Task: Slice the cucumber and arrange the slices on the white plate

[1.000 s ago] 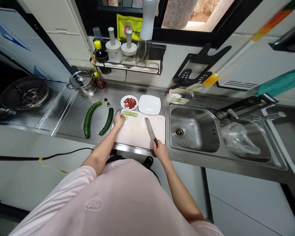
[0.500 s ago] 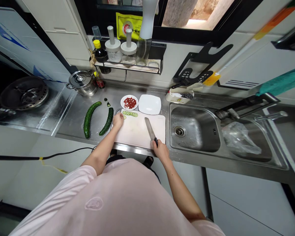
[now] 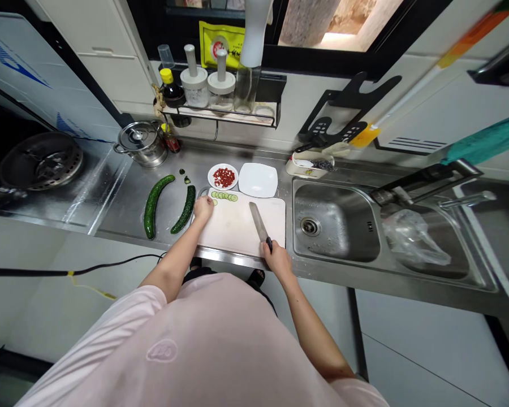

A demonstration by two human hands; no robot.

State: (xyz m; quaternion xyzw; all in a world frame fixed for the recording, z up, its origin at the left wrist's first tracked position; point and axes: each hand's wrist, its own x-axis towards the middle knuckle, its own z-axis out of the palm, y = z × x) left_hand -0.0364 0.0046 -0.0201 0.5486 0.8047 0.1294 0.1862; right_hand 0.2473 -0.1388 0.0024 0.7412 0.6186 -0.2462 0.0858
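Observation:
My right hand (image 3: pixel 277 257) is wrapped round the black handle of a knife (image 3: pixel 259 222), whose blade rests over the white cutting board (image 3: pixel 241 229). At the board's upper left, my left hand (image 3: pixel 203 208) has its fingers pinched at a cucumber slice (image 3: pixel 214 202). A row of overlapping cucumber slices (image 3: pixel 224 196) lies along the board's back edge. Left of the board are a cut cucumber (image 3: pixel 184 210), a longer whole cucumber (image 3: pixel 154 207) and small green end pieces (image 3: pixel 187 180). Behind the board stand a round plate of chopped red pieces (image 3: pixel 224 177) and a white square plate (image 3: pixel 258 180).
A lidded steel pot (image 3: pixel 142 144) stands at the back left, beside a small red bottle (image 3: pixel 170 138). To the right is a sink (image 3: pixel 337 220), with a plastic bag (image 3: pixel 415 237) in the second basin. A shelf (image 3: pixel 220 115) with jars hangs above the counter.

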